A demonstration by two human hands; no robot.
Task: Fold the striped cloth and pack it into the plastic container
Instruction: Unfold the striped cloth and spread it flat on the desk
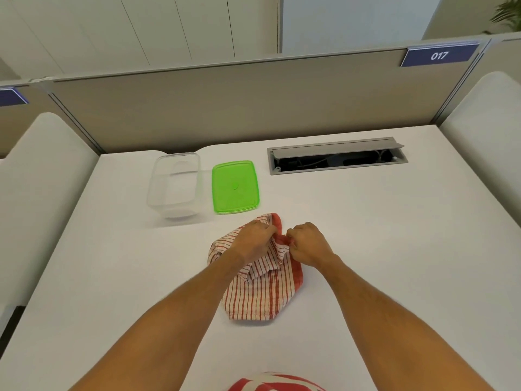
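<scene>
On white desk (pixel 366 249), ctr | L hand (pixel 253 241) + R hand (pixel 308 244) both pinching bunched striped cloth (pixel 262 292) | clear container (pixel 174 187) open, green lid (pixel 235 187) beside it.

the cloth (pixel 255 289) is white with thin red stripes and a solid red border, the lid (pixel 235 187) bright green, the container (pixel 174 187) clear, the bench (pixel 380 249) white, the number plate (pixel 439 55) dark blue with white digits.

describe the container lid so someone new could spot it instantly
On the white desk, find the grey cable hatch at the back. Left of it lies the lid, flat beside the clear plastic container. It is the only bright green thing there.
</scene>
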